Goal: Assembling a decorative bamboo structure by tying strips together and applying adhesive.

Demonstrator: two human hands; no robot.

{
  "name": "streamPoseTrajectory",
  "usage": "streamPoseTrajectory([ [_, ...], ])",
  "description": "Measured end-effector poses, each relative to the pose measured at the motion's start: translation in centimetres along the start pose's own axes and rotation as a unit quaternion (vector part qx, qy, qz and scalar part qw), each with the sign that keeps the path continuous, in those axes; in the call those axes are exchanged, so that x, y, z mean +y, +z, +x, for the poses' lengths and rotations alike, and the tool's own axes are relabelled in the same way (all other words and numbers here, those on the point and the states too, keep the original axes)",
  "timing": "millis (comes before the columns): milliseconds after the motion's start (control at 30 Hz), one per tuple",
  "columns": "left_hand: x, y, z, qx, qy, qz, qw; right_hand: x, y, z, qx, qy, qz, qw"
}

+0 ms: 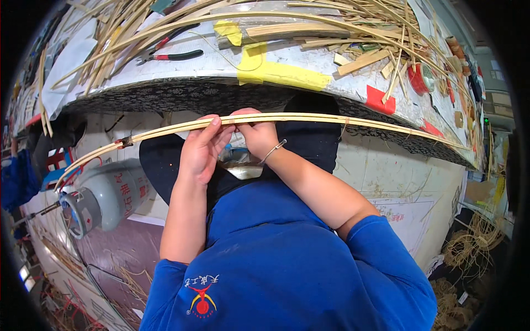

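Observation:
Two long, thin bamboo strips point(309, 116) run side by side across my front, bowed by the lens or by their own bend. Near their middle, my left hand point(203, 151) pinches them between thumb and fingers. Close beside it, my right hand point(259, 138) also grips the strips, its fingertips partly hidden behind them. Toward the left end, a dark binding point(124, 142) joins the strips, and small ties show along the right part. A bracelet point(274, 150) circles my right wrist. The strips pass just in front of the table edge, above my lap.
The white table point(210, 74) carries pliers point(176, 55), yellow tape point(287, 75), red tape point(381, 100), a red spool point(420, 78) and many loose bamboo pieces point(298, 30). A grey gas cylinder point(116, 190) lies at left under the strips' end. Coiled fibre bundles point(473, 243) sit at right.

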State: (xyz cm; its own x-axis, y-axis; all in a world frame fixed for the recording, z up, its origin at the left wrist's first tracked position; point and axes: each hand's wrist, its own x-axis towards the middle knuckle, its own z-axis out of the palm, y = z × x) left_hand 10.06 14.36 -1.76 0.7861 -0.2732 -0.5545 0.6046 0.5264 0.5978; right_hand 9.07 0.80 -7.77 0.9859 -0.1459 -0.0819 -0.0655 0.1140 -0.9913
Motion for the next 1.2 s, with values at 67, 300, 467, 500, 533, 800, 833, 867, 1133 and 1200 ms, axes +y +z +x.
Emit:
streamPoseTrajectory([
  [67, -0.4, 0.2, 0.2, -0.003, -0.003, -0.028, 1.000, 1.4, -0.7, 0.6, 0.013, -0.114, -0.088, 0.989],
  [300, -1.2, -0.2, 0.6, -0.044, 0.025, -0.091, 0.995, -0.2, -3.1, -2.2, -0.110, 0.107, -0.333, 0.930],
  [467, -1.4, -0.2, 0.5, -0.038, 0.037, -0.086, 0.995, -10.2, -2.7, -2.2, -0.180, -0.018, -0.311, 0.933],
  [500, -1.4, -0.3, 0.4, -0.037, 0.043, -0.081, 0.995, -11.2, -2.3, -1.5, -0.127, -0.139, -0.359, 0.914],
  [533, -1.4, -0.2, 0.4, -0.039, 0.043, -0.081, 0.995, -11.1, -2.2, -0.3, -0.099, -0.239, -0.413, 0.873],
  [800, -1.7, -0.1, 0.5, -0.039, 0.052, -0.049, 0.997, -10.0, -0.2, 3.8, -0.211, 0.020, -0.406, 0.889],
  [833, -1.8, -0.1, 0.5, -0.038, 0.053, -0.049, 0.997, -10.1, 0.0, 4.0, -0.194, 0.027, -0.362, 0.911],
  [867, -1.9, 0.0, 0.5, -0.033, 0.053, -0.048, 0.997, -10.1, 0.0, 3.9, -0.195, 0.027, -0.362, 0.911],
  [1133, -1.1, 0.2, 0.1, -0.001, 0.045, -0.029, 0.999, -9.9, 1.7, -3.8, -0.048, 0.086, 0.174, 0.980],
  [1200, -1.2, 0.3, 0.2, 0.007, 0.057, -0.030, 0.998, -8.9, 1.7, -5.6, -0.017, 0.162, 0.192, 0.968],
])
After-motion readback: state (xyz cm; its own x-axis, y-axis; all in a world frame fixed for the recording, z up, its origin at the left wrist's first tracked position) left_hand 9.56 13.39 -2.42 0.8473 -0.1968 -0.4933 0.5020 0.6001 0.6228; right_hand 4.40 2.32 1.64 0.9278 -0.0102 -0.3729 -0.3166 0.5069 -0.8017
